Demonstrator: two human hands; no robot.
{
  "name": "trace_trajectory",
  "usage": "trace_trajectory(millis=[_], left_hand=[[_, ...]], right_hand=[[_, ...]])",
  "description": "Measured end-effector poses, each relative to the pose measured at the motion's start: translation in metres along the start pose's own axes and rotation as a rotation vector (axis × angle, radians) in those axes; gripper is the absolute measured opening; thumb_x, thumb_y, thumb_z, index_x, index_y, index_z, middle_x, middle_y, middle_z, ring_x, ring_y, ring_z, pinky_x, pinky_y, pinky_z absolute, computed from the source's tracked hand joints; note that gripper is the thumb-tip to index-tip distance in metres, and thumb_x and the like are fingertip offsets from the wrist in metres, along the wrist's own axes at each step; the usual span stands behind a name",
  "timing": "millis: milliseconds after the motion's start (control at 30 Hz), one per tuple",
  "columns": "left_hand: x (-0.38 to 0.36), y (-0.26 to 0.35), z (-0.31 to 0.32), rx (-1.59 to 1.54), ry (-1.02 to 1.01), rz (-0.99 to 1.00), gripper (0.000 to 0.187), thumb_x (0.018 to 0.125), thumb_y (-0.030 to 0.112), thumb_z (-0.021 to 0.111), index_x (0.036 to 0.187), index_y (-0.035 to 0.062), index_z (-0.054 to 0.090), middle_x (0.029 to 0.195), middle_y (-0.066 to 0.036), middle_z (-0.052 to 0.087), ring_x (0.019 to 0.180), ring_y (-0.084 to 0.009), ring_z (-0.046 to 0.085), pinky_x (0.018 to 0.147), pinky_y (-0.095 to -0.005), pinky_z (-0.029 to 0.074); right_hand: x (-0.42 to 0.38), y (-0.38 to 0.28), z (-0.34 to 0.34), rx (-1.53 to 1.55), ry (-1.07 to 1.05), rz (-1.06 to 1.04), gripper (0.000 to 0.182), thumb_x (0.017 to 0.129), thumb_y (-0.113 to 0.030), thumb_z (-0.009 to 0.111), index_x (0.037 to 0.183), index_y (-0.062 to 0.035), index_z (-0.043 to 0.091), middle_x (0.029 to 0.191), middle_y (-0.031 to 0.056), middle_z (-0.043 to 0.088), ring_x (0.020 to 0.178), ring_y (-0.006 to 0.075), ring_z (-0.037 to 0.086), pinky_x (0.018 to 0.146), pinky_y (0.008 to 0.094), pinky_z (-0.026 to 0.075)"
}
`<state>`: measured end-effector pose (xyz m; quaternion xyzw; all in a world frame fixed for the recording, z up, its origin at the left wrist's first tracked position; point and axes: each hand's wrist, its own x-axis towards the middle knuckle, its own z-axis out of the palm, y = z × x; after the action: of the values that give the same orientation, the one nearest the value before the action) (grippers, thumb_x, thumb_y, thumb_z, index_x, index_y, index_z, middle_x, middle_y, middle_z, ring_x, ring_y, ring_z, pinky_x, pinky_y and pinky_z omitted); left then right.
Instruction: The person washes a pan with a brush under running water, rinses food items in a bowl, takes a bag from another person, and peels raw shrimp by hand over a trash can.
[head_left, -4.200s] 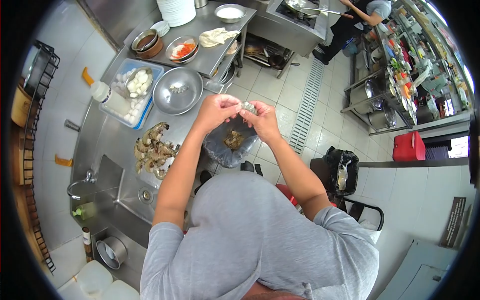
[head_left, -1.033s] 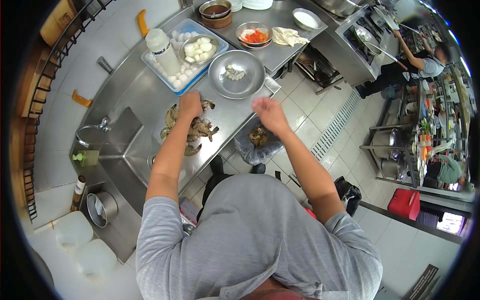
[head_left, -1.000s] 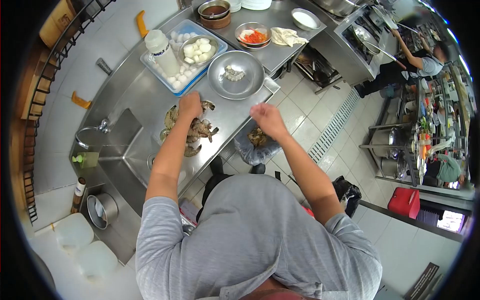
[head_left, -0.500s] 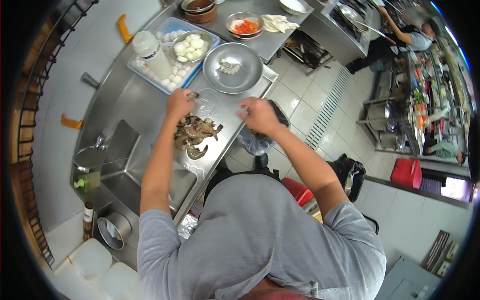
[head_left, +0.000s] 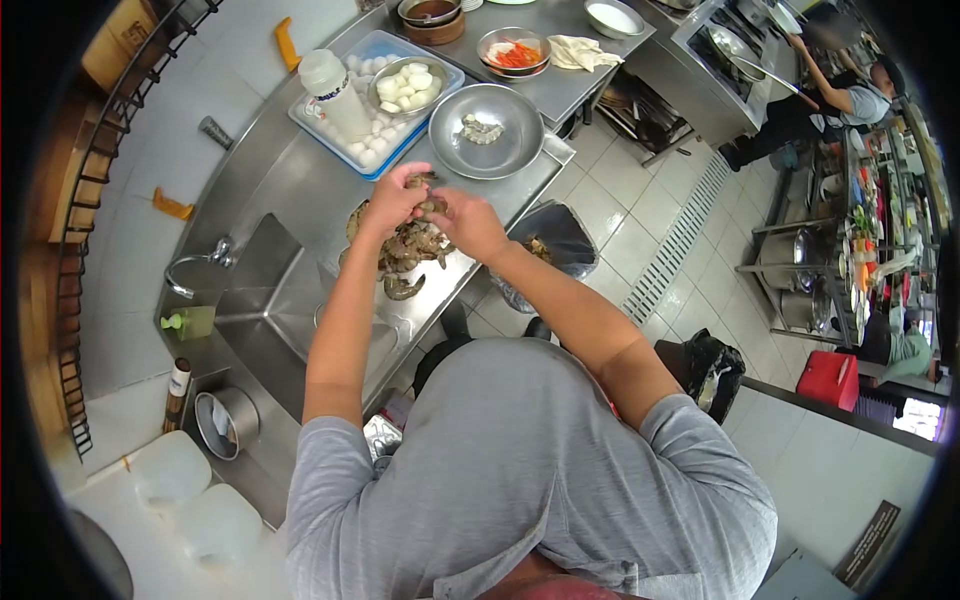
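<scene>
My left hand (head_left: 393,203) holds a grey-brown unpeeled shrimp (head_left: 427,204) above the steel counter. My right hand (head_left: 470,226) meets it there, its fingers closed on the same shrimp, which they partly hide. Just below both hands lies a pile of unpeeled shrimp (head_left: 410,250) on the counter. One curled shrimp (head_left: 403,289) rests apart at the near side of the pile. Beyond the hands stands a wide metal bowl (head_left: 455,150) with a little pale peeled shrimp (head_left: 482,131) in it.
A blue-rimmed tray (head_left: 375,170) carries white balls, a bowl of white pieces (head_left: 408,88) and a plastic bottle (head_left: 340,100). The sink (head_left: 250,290) lies left. A lined bin (head_left: 575,250) with scraps stands below the counter edge. A person (head_left: 850,105) works at the stove.
My right hand has come left from over the bin to the shrimp in my left hand. Both hands now meet above the pile. The view has shifted slightly.
</scene>
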<state>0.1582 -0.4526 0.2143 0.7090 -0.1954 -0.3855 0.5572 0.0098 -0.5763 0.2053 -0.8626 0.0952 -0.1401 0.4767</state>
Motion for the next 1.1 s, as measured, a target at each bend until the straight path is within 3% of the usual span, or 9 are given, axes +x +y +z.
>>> trace_trajectory(millis=[67, 167, 267, 400, 533, 633, 733, 767, 1100], left_hand=[[-0.008, 0.009, 0.003, -0.057, -0.080, -0.061, 0.033, 0.089, 0.009, 0.064, 0.122, 0.0037, 0.064, 0.097, -0.004, 0.068, 0.073, -0.0112, 0.062, 0.057, -0.0235, 0.049], [-0.025, 0.022, 0.017, -0.069, -0.052, -0.096, 0.026, 0.092, 0.015, 0.067, 0.115, 0.0020, 0.067, 0.097, -0.003, 0.069, 0.077, -0.0098, 0.063, 0.066, -0.0239, 0.052], [-0.032, 0.015, 0.030, 0.012, -0.239, 0.095, 0.025, 0.091, 0.017, 0.070, 0.110, 0.0015, 0.069, 0.097, -0.002, 0.070, 0.082, -0.0091, 0.064, 0.073, -0.0247, 0.052], [-0.037, 0.036, 0.066, -0.043, -0.391, 0.052, 0.012, 0.092, 0.013, 0.070, 0.097, 0.0033, 0.068, 0.086, -0.003, 0.070, 0.076, -0.0090, 0.064, 0.069, -0.0251, 0.051], [-0.038, 0.061, 0.101, 0.093, -0.410, 0.083, 0.013, 0.092, 0.015, 0.070, 0.087, 0.0032, 0.066, 0.072, -0.001, 0.065, 0.064, -0.0076, 0.061, 0.059, -0.0241, 0.047], [-0.027, 0.062, 0.117, 0.082, -0.504, 0.107, 0.017, 0.092, 0.018, 0.070, 0.083, 0.0042, 0.066, 0.066, 0.000, 0.062, 0.057, -0.0073, 0.057, 0.052, -0.0242, 0.045], [-0.027, 0.079, 0.135, 0.146, -0.570, 0.081, 0.018, 0.093, 0.019, 0.069, 0.083, 0.0038, 0.067, 0.066, 0.000, 0.062, 0.056, -0.0074, 0.057, 0.050, -0.0236, 0.044], [-0.028, 0.085, 0.141, 0.190, -0.570, 0.069, 0.018, 0.093, 0.019, 0.069, 0.083, 0.0033, 0.067, 0.066, -0.001, 0.063, 0.056, -0.0075, 0.057, 0.051, -0.0233, 0.044], [-0.025, 0.096, 0.160, 0.216, -0.661, 0.084, 0.022, 0.094, 0.019, 0.066, 0.079, 0.0018, 0.067, 0.067, -0.003, 0.065, 0.058, -0.0092, 0.061, 0.052, -0.0238, 0.050]], right_hand=[[0.001, 0.008, -0.003, 0.107, 0.064, -0.117, 0.033, 0.086, -0.016, 0.071, 0.115, -0.0019, 0.062, 0.095, 0.0175, 0.068, 0.080, 0.0311, 0.068, 0.072, 0.0403, 0.054], [-0.012, 0.017, -0.026, 0.386, -0.076, 0.149, 0.023, 0.092, -0.015, 0.066, 0.109, -0.0001, 0.064, 0.089, 0.0104, 0.068, 0.073, 0.0169, 0.067, 0.063, 0.0314, 0.053], [-0.028, -0.003, -0.070, 0.735, -0.085, 0.279, 0.020, 0.096, -0.017, 0.063, 0.104, 0.0013, 0.065, 0.084, 0.0037, 0.066, 0.070, 0.0078, 0.062, 0.058, 0.0246, 0.050], [-0.053, -0.002, -0.111, 0.641, -0.088, 0.320, 0.021, 0.099, -0.019, 0.061, 0.103, 0.0011, 0.067, 0.083, 0.0013, 0.067, 0.068, 0.0066, 0.061, 0.060, 0.0224, 0.049], [-0.076, -0.008, -0.146, 0.471, -0.055, 0.362, 0.018, 0.096, -0.017, 0.065, 0.102, 0.0003, 0.067, 0.079, -0.0001, 0.065, 0.067, 0.0044, 0.061, 0.056, 0.0227, 0.048], [-0.090, 0.008, -0.158, 0.289, -0.043, 0.262, 0.022, 0.092, -0.015, 0.068, 0.109, -0.0016, 0.066, 0.082, 0.0048, 0.068, 0.067, 0.0120, 0.064, 0.058, 0.0279, 0.050], [-0.098, -0.024, -0.177, -0.083, 0.163, -0.181, 0.032, 0.087, -0.014, 0.072, 0.117, -0.0050, 0.063, 0.090, 0.0116, 0.069, 0.071, 0.0251, 0.066, 0.061, 0.0357, 0.052], [-0.097, -0.019, -0.178, -0.218, 0.183, -0.326, 0.037, 0.086, -0.016, 0.071, 0.120, -0.0088, 0.061, 0.096, 0.0149, 0.068, 0.077, 0.0344, 0.066, 0.065, 0.0418, 0.054], [-0.112, -0.013, -0.192, -0.618, 0.100, -0.370, 0.026, 0.084, -0.012, 0.067, 0.106, 0.0006, 0.063, 0.086, 0.0149, 0.068, 0.073, 0.0314, 0.067, 0.062, 0.0407, 0.056]])
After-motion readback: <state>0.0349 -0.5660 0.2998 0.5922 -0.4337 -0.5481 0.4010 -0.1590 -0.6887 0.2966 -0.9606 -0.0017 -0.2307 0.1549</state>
